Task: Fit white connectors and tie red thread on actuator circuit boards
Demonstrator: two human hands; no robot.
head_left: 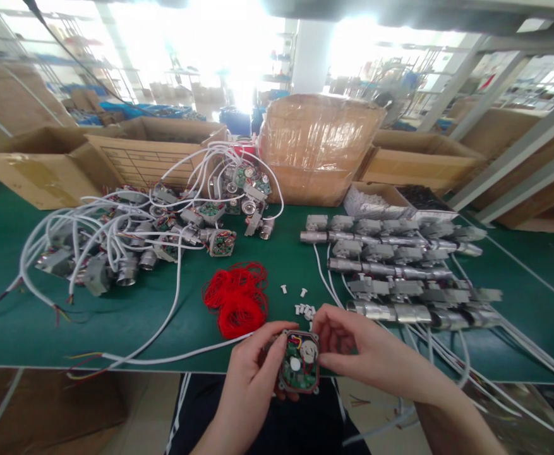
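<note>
Left hand [254, 366] clamped its grip on the unit [297, 373] at the desk's [289, 256] near edge, right hand [364, 340] curled at the unit's right rim, whether its grip closed was unclear, red strands [241, 309] lay left.

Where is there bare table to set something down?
The green table is bare at its front left corner, before the piled parts; in the gap between that pile and the metal pipes; and right of the pipes, behind their white cables. Crowded: within both groups, and just ahead of the left hand and right hand, where red string and white plugs lie.
</note>
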